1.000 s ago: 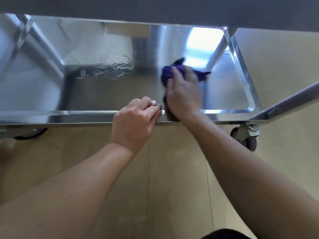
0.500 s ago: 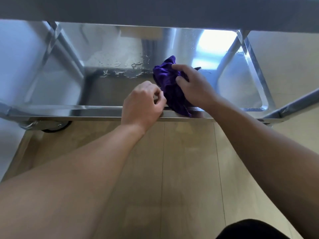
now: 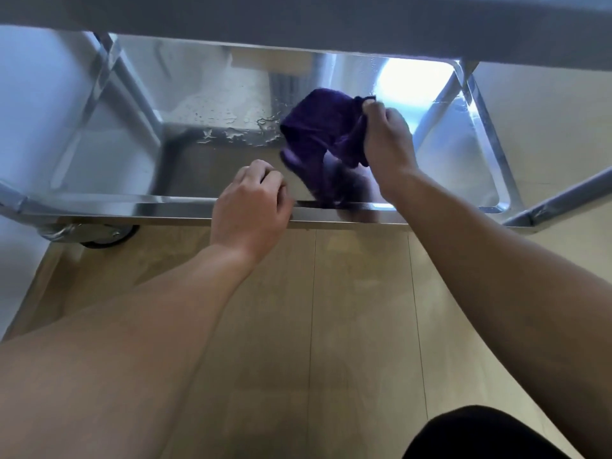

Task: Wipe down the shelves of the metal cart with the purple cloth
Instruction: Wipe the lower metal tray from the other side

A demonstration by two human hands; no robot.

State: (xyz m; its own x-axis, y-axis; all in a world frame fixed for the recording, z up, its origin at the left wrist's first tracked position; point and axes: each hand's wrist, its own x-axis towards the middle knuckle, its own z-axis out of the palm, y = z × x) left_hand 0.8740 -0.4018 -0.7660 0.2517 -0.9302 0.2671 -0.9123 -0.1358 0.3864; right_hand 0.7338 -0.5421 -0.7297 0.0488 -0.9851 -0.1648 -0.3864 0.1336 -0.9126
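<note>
The purple cloth hangs bunched just above the bottom shelf of the metal cart, its reflection showing in the steel below it. My right hand grips the cloth's right side, lifted off the shelf. My left hand has its fingers curled over the shelf's front rim. Water drops and smears lie on the shelf left of the cloth.
An upper shelf of the cart overhangs the top of the view. Slanted cart legs stand at both sides, with a caster at the lower left. Pale wood flooring lies below.
My right hand has raised the cloth off the shelf and carried it back and to the right. My left hand has stayed on the front rim. The view has shifted slightly.
</note>
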